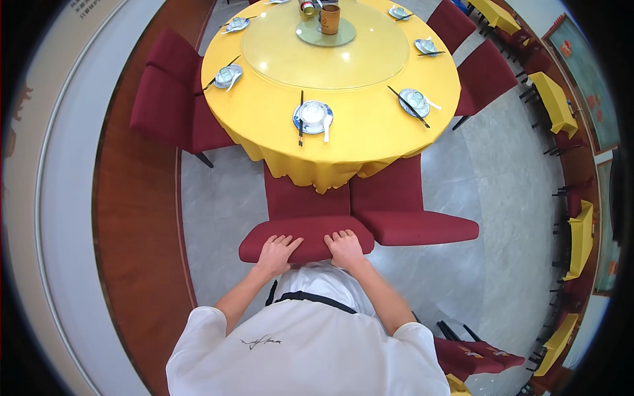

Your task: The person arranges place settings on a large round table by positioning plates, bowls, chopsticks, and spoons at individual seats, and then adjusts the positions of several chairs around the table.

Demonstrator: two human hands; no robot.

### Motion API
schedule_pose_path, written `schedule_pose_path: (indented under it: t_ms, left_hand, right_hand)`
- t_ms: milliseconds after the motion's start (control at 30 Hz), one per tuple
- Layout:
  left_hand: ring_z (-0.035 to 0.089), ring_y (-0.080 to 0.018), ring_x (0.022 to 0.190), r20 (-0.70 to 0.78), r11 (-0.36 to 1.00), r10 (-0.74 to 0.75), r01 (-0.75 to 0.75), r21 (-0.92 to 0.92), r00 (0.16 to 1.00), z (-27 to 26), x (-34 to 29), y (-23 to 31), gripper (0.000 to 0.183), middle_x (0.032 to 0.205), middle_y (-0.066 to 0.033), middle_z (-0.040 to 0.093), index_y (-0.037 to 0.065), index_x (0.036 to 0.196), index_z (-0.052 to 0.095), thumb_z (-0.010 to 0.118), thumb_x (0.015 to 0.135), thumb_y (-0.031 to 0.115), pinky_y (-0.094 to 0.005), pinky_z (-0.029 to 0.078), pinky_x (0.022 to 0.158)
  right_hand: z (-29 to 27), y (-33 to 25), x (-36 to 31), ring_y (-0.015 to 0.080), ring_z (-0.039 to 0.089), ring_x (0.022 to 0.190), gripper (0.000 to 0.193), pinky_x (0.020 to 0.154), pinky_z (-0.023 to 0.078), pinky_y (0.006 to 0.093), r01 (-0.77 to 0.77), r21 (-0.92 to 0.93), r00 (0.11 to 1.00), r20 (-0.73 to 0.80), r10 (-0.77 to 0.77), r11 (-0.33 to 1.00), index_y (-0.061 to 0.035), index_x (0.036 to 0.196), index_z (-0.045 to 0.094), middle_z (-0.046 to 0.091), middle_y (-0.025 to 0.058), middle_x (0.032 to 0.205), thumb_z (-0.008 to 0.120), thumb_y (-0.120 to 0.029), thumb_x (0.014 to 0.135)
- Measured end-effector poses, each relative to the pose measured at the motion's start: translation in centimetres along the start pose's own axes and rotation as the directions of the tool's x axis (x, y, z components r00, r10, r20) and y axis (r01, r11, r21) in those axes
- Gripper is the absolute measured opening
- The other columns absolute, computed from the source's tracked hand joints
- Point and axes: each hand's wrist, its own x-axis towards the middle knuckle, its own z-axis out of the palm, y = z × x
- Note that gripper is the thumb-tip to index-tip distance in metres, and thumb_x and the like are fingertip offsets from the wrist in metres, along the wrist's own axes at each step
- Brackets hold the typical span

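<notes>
In front of me stands a dark red upholstered chair (304, 231), its seat partly under the yellow cloth of a round table (264, 135). My left hand (280, 252) holds the top of its backrest, fingers curled over the far edge. To the right, my right hand (345, 249) grips the same backrest near its right end. A second dark red chair (426, 228) is right beside it, touched by neither hand. Nearest on the table is a place setting: a blue-and-white plate (301, 125) with a bowl, a white spoon (326, 131) and black chopsticks (301, 117).
A glass turntable (284, 66) carries a brown cup (329, 20) and a bottle (307, 7). Several place settings ring the table. More red chairs stand at left (165, 99) and right (485, 76). A brown wall panel (142, 198) runs along my left; yellow-covered tables (552, 102) line the far right.
</notes>
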Motion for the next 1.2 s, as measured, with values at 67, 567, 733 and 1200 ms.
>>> schedule_pose_path:
  t_ms: [67, 567, 733, 1200]
  left_hand:
    - [0.058, -0.0314, 0.121, 0.029, 1.0, -0.008, 0.008, -0.003, 1.0, 0.4, -0.8, 0.4, 0.08, 0.131, -0.0159, 0.06, 0.017, 0.139, 0.05, 0.08, 0.065, 0.019, -0.0465, 0.04, 0.107]
    - [0.052, -0.0328, 0.126, -0.058, 0.999, -0.03, 0.028, -0.033, 0.998, 0.3, -2.2, 1.6, 0.083, 0.132, -0.0147, 0.057, 0.018, 0.139, 0.049, 0.083, 0.063, 0.023, -0.0498, 0.036, 0.109]
    - [0.051, -0.0306, 0.126, -0.031, 1.0, -0.026, 0.025, -0.018, 0.999, 0.0, -2.2, 1.1, 0.084, 0.132, -0.0123, 0.055, 0.022, 0.139, 0.049, 0.081, 0.061, 0.025, -0.0471, 0.036, 0.109]
    - [0.049, -0.0322, 0.128, 0.028, 0.999, -0.034, 0.034, 0.004, 0.999, 0.2, -1.9, 1.1, 0.09, 0.137, -0.0142, 0.052, 0.024, 0.144, 0.045, 0.084, 0.063, 0.032, -0.0492, 0.035, 0.109]
  right_hand:
    - [0.2, -0.5, -0.8, 0.0292, 0.066, 0.092, 0.049, 0.09, 0.049, 0.0421, 0.008, -0.005, 1.0, 0.007, -0.008, 1.0, -0.006, 0.108, 0.065, 0.069, 0.0124, 0.093, 0.072, -0.016, 0.06]
    - [0.0, -1.7, -2.3, 0.0326, 0.062, 0.104, 0.058, 0.1, 0.043, 0.045, -0.025, 0.036, 0.999, -0.019, 0.026, 0.999, -0.0039, 0.118, 0.06, 0.066, 0.0164, 0.104, 0.071, -0.015, 0.062]
    - [-0.4, -1.8, -2.1, 0.0334, 0.058, 0.107, 0.063, 0.101, 0.04, 0.0455, -0.025, 0.036, 0.999, -0.038, 0.026, 0.999, -0.0047, 0.121, 0.058, 0.061, 0.0169, 0.108, 0.073, -0.02, 0.062]
    - [-3.0, -0.5, -2.1, 0.0341, 0.053, 0.122, 0.079, 0.109, 0.034, 0.0497, 0.024, 0.08, 0.994, 0.107, -0.032, 0.997, -0.0085, 0.135, 0.053, 0.058, 0.0179, 0.128, 0.079, -0.038, 0.067]
